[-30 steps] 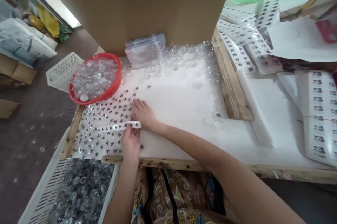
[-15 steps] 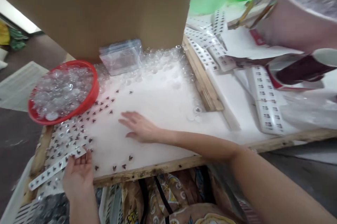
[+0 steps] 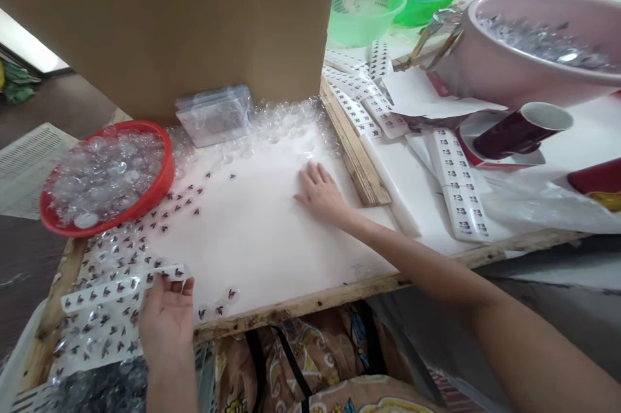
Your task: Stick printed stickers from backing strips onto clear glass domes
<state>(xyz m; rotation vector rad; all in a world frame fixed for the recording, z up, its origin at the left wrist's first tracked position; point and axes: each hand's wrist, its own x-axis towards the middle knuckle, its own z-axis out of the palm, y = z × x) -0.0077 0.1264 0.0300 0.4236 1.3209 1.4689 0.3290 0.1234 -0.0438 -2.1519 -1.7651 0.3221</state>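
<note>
A narrow white strip of stickers [image 3: 109, 290] with small dark prints is pinched in my left hand [image 3: 167, 319], near the front left of the white work surface [image 3: 242, 232]. Around and under the strip lie many small clear discs [image 3: 109, 329] bearing the same dark print. My right hand [image 3: 323, 196] is palm down over the surface with fingers apart, and I see nothing held in it. Just beyond its fingertips, plain clear pieces [image 3: 291, 120] are heaped along the back.
A red basin [image 3: 168, 173] of clear pieces stands at left. A cardboard box [image 3: 169, 24] rises behind clear plastic cases [image 3: 216, 118]. Right of a wooden strip [image 3: 361, 164] are sticker sheets [image 3: 458, 193], a dark mug [image 3: 504, 131] and a pink tub [image 3: 524, 70].
My right hand has moved right and away from me, toward the clear pieces. My left hand still holds the strip, which now lies more level. The view has shifted to the right.
</note>
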